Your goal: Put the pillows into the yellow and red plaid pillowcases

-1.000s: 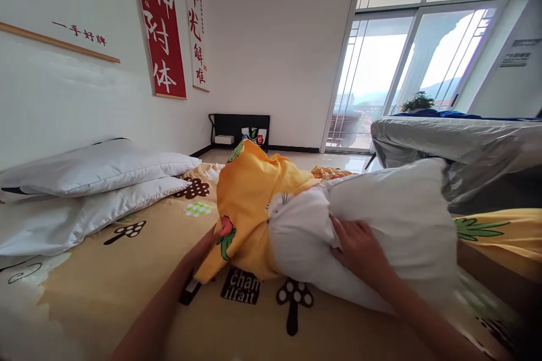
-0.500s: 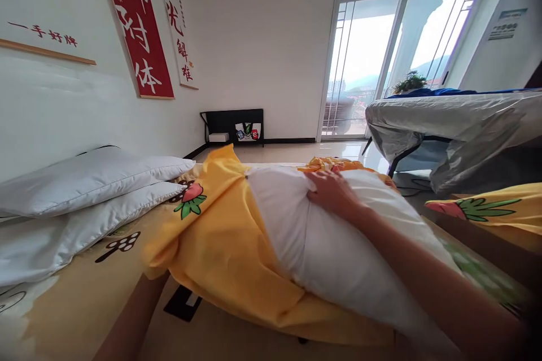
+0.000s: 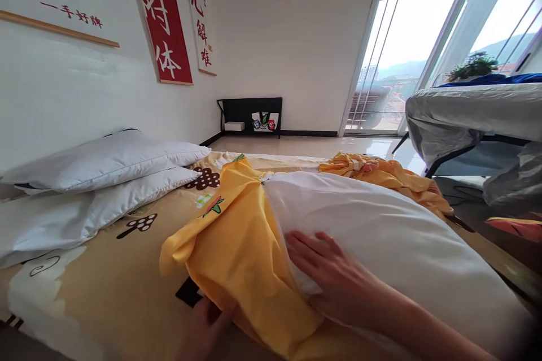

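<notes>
A plump white pillow (image 3: pixel 381 231) lies in front of me, its left end inside a yellow pillowcase (image 3: pixel 241 242) with a strawberry print. My right hand (image 3: pixel 322 270) rests on the pillow near the pillowcase's opening, fingers stretched out and slightly spread, tips close to the yellow edge. Low in the view, my left hand (image 3: pixel 207 321) is at the near edge of the pillowcase. Its fingers are blurred and partly in shadow, so its grip is unclear. The far part of the pillow is uncovered.
Two white pillows (image 3: pixel 110 163) are stacked at the left on a patterned bedsheet (image 3: pixel 122 276). Crumpled yellow fabric (image 3: pixel 389 174) lies beyond the pillow. A plastic-covered table (image 3: pixel 478 107) stands at the right, near sliding glass doors (image 3: pixel 402 50). A low black shelf (image 3: pixel 249 107) stands by the wall.
My right hand has moved from the pillow's far side toward me, to the pillowcase's opening. My left hand has shifted right along the near edge. The view has turned left.
</notes>
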The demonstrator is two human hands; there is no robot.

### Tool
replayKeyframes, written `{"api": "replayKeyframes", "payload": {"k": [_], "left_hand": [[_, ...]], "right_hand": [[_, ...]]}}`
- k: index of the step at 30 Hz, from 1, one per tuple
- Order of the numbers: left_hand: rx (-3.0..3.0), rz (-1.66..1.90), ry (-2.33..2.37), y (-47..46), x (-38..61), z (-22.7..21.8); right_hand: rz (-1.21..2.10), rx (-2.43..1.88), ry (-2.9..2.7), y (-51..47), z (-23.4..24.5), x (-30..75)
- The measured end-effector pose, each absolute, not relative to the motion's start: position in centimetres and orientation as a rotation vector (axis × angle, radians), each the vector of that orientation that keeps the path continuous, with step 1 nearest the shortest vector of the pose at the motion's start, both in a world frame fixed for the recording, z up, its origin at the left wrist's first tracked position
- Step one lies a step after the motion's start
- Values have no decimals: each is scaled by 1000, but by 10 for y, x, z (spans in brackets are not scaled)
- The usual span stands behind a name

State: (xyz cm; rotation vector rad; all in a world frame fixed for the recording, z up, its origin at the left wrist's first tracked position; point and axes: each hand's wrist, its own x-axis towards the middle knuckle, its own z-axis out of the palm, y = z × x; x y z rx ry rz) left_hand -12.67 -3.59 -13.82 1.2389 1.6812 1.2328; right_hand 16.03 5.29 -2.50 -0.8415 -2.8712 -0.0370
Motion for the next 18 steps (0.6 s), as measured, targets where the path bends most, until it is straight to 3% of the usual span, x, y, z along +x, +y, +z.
{"api": "replayKeyframes", "payload": {"k": [9,15,18], "left_hand": [[1465,1334,1693,-34,-95,-144],[1590,1161,1621,-37,-85,-121],[1618,1128,1582,-33,-69,-120]], "right_hand": [[290,-688,-3084,85,-6,170],[-409,-735,-2881,102,-46,148],[-598,-699,-2903,108,-70,128]]}}
